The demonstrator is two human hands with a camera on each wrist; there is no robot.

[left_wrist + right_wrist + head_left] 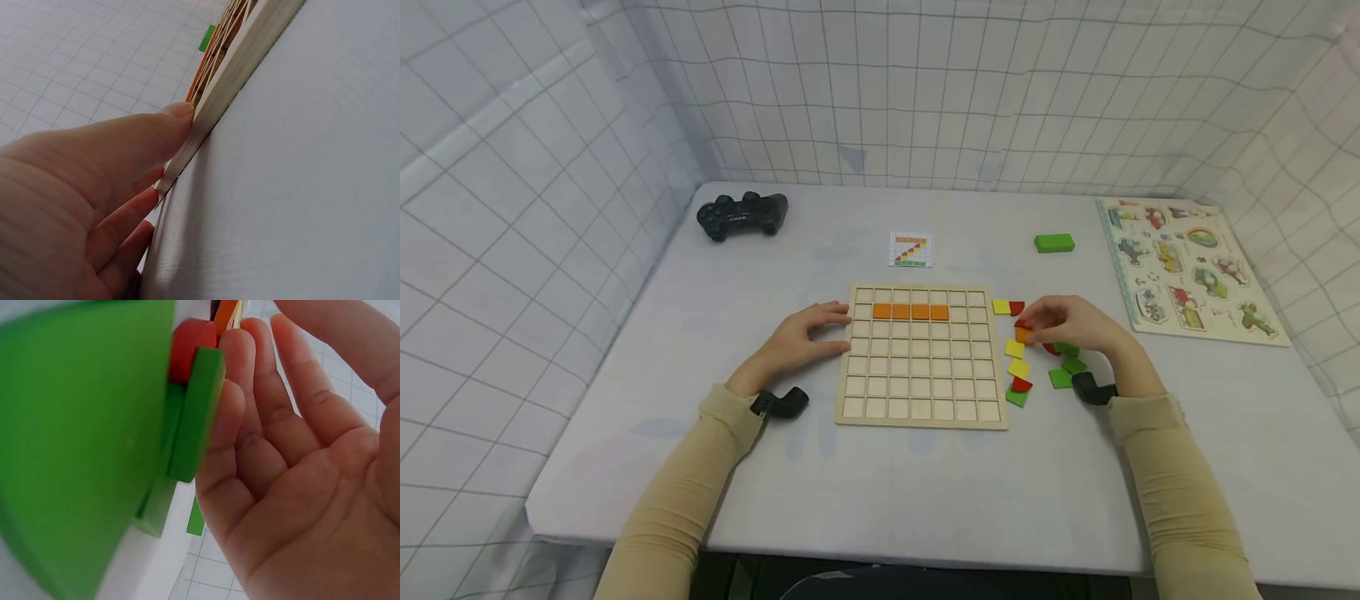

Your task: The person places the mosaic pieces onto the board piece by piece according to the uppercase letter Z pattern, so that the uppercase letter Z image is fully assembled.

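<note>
Resting at the left edge of the wooden board [921, 421], the left hand [805, 335] has its fingers extended and relaxed; thumb tip touches the rim, no piece held. Right hand [1071, 323]: thumb and fingers bent round an orange tile [1023, 335] just beyond the board's right edge. Whether the fingertips have closed on it, cannot tell; in the right wrist view the thumb tip is out of frame.

Board: flat on the white-covered bench [925, 492], seven by seven grid. Four orange squares [911, 312] sit side by side in the second row from the far side, second to fifth cells from the left.

Loose pieces, right of board: yellow square [1002, 307] beside a rounded red piece [1017, 307] at the far end; two more yellow squares lower down; a red piece partly over a green square [1017, 397] near the near right corner. Further green tiles [1061, 378] and another red piece lie under or beside the right hand.

Beyond the board: small pattern card [911, 249] with orange, red, yellow and green marks; green block [1054, 242] to its right. Far left, black game controller [742, 216]; far right, picture puzzle [1193, 271].
</note>
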